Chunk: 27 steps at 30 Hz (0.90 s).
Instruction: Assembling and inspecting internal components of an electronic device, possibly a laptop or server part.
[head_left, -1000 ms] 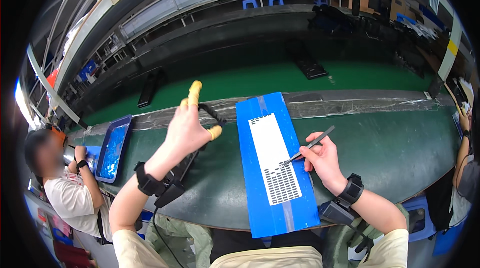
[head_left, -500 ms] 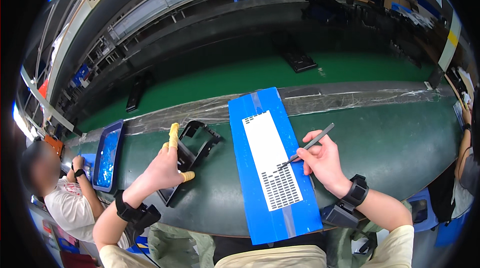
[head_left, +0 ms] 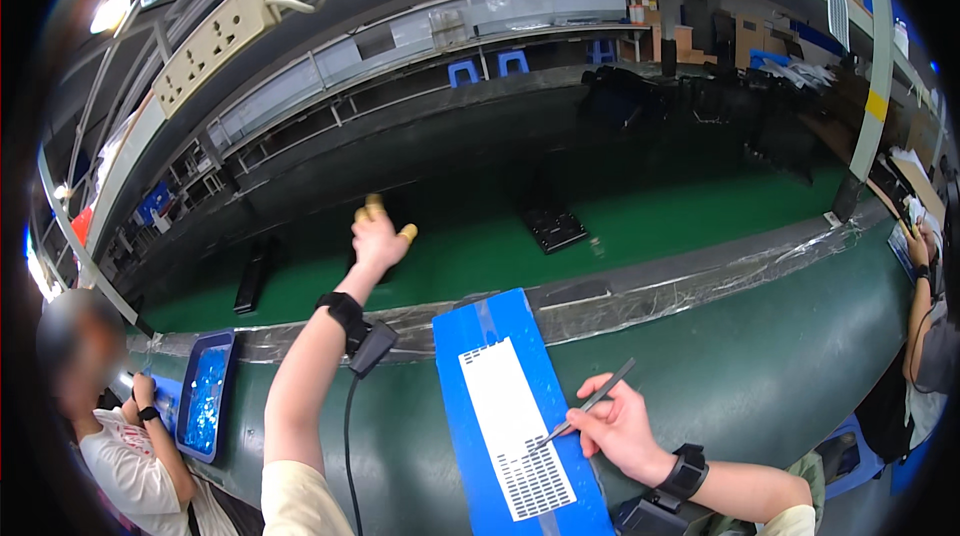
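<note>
My left hand (head_left: 380,241), with yellow finger covers, is stretched out over the green belt beyond the table's far edge. Its thumb and fingers are spread apart. Something dark shows behind it, mostly hidden by the hand. In my right hand (head_left: 625,436) is a pair of dark grey tweezers (head_left: 598,396), held like a pen. Their tip points down at a white sheet (head_left: 492,396) with rows of small black rectangular stickers (head_left: 540,486) on its near half and a few at its far end. The sheet lies on a long blue board (head_left: 455,436).
A dark blue tray (head_left: 183,426) with shiny blue pieces stands to the left, near a seated person (head_left: 130,456). Black parts lie on the belt, at left (head_left: 254,281) and centre right (head_left: 556,228). Another person's arm (head_left: 918,316) shows at the right edge. A power strip (head_left: 215,46) hangs above.
My left hand has moved from the black bracket on the near table out over the belt. The bracket is gone from its spot. The view has tilted up; my right hand keeps the tweezers over the sheet.
</note>
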### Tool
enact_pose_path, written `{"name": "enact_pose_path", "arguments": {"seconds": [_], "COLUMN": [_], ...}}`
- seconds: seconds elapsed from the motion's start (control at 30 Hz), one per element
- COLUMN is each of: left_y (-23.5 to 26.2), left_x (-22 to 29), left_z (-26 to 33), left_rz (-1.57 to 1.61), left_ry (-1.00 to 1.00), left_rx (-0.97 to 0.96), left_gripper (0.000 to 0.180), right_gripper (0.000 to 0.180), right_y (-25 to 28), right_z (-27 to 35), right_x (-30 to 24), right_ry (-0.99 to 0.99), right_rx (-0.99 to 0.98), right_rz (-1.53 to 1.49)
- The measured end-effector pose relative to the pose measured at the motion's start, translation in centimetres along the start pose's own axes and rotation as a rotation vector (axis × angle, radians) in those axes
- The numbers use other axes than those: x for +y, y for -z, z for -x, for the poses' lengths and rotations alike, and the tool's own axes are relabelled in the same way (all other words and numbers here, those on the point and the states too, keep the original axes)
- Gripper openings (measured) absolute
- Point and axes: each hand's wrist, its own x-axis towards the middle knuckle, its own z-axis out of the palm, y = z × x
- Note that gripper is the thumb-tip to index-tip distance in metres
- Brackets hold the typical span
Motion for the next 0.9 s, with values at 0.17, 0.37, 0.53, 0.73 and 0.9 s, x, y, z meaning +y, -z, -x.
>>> {"name": "enact_pose_path", "arguments": {"seconds": [0.17,0.37,0.53,0.73,0.9], "left_y": [-3.0,-5.0,-3.4,2.9,8.9], "left_x": [7.9,11.1,8.7,5.5,5.4], "left_z": [-0.4,-0.4,0.7,5.3,12.7], "left_rz": [0.108,0.01,-0.022,-0.169,-0.069], "left_ry": [-0.767,-0.945,-1.084,-1.25,-1.069], "left_rx": [-0.121,-0.102,-0.067,0.144,0.089], "left_gripper": [0.055,0.032,0.015,0.018,0.028], "right_gripper": [0.023,0.023,0.022,0.019,0.019], "right_y": [0.0,-0.1,0.0,-0.1,2.4], "right_z": [-0.5,-0.8,-0.7,-0.7,-2.0], "right_x": [-0.2,-0.3,0.0,-0.7,-1.5], "right_ry": [-0.023,-0.023,0.003,0.081,0.117], "right_rx": [0.015,-0.004,0.026,0.106,0.3], "right_rz": [0.011,-0.038,-0.024,0.02,-0.124]}}
